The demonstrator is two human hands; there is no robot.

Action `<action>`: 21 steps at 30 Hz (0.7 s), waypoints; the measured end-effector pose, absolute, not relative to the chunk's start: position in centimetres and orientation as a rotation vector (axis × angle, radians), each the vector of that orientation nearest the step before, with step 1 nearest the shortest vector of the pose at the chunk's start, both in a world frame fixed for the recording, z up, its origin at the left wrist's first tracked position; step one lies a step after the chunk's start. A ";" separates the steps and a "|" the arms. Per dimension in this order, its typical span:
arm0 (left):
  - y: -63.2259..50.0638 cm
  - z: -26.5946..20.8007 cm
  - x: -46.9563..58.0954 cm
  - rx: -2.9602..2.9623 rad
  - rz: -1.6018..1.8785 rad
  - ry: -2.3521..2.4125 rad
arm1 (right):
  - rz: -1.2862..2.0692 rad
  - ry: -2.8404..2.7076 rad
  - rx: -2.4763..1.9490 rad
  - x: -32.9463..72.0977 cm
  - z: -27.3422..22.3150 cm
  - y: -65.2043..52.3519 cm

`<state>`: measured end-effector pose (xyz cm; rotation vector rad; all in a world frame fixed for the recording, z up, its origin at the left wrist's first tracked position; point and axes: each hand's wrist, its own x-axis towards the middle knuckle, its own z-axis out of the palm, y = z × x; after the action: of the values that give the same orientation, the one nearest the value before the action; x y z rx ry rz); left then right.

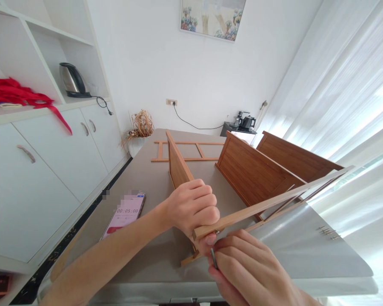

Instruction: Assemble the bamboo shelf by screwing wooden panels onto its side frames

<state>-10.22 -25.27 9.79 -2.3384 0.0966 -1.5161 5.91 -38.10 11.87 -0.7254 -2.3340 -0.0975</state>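
Observation:
My left hand (194, 208) is closed around the near corner where a wooden side frame (252, 209) meets an upright wooden shelf panel (178, 163). Its thumb presses below the frame's end, beside a small metal bolt (217, 232). Just below, my right hand (249, 265) is closed with its fingers pinched on a short, dark metal rod that looks like a hex key (214, 258). Most of that rod is hidden by the fingers. Two more brown wooden panels (258, 170) stand on edge to the right, joined to the side frame.
A phone (126, 214) showing a timer lies left on the grey-covered table (156, 250). Another ladder-like wooden frame (178, 160) lies flat at the back. Several screws (328, 232) lie near the right edge. White cabinets (57, 148) stand left; curtains (354, 106) hang right.

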 end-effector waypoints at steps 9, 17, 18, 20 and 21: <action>-25.5 9.8 -9.8 -2.304 -1.599 0.100 | -0.507 -2.442 -0.863 8.6 14.8 -37.7; -25.6 9.8 -9.9 -2.311 -1.597 0.116 | -0.608 -2.479 -0.840 8.7 15.4 -37.2; -25.6 9.8 -9.9 -2.311 -1.601 0.112 | -0.599 -2.485 -0.840 8.6 15.4 -37.1; -25.6 9.9 -9.9 -2.314 -1.606 0.102 | -0.587 -2.492 -0.832 8.5 15.5 -37.1; -25.6 9.9 -9.8 -2.315 -1.605 0.100 | -0.589 -2.496 -0.829 8.5 15.6 -37.1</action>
<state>-9.85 -25.65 9.89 -2.3150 0.1004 -1.6052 8.46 -37.10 15.60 -0.8287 -2.4964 -0.5886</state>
